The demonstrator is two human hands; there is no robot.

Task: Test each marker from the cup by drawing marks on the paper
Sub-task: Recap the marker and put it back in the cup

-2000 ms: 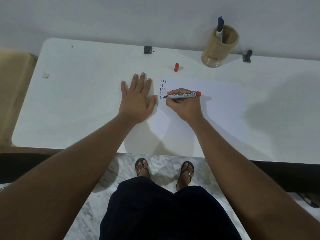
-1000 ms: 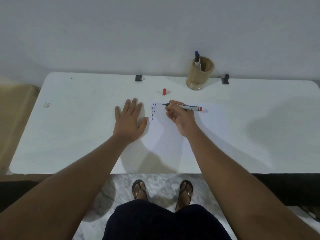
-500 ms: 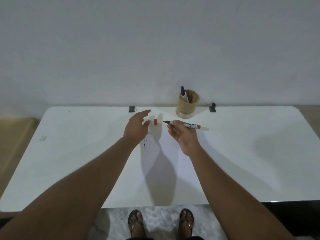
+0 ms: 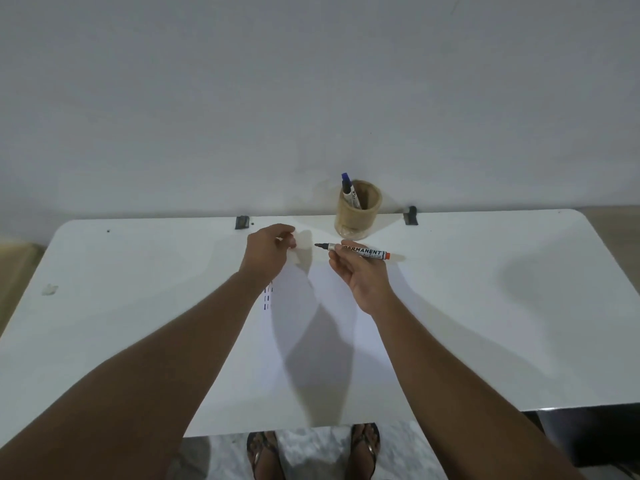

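My right hand (image 4: 360, 277) pinches an uncapped permanent marker (image 4: 367, 252) with a red end, held level above the white paper (image 4: 332, 327), tip pointing left. My left hand (image 4: 268, 249) is lifted just left of the tip. Its fingers are curled where the red cap lay, and the cap is out of sight inside them. Short dashes of ink (image 4: 266, 299) show on the paper beside my left wrist. The tan cup (image 4: 358, 213) stands at the table's back edge with a blue-capped marker (image 4: 348, 190) in it.
The white table (image 4: 138, 306) is pushed against a plain wall. Two black clips (image 4: 241, 222) (image 4: 411, 215) sit on its back edge and a small scrap (image 4: 49, 289) lies far left. My sandalled feet (image 4: 363, 448) are below the front edge.
My left hand left the paper, reached to the red cap and closed over it. My right hand lifted the marker off the paper. The view tilted up toward the wall.
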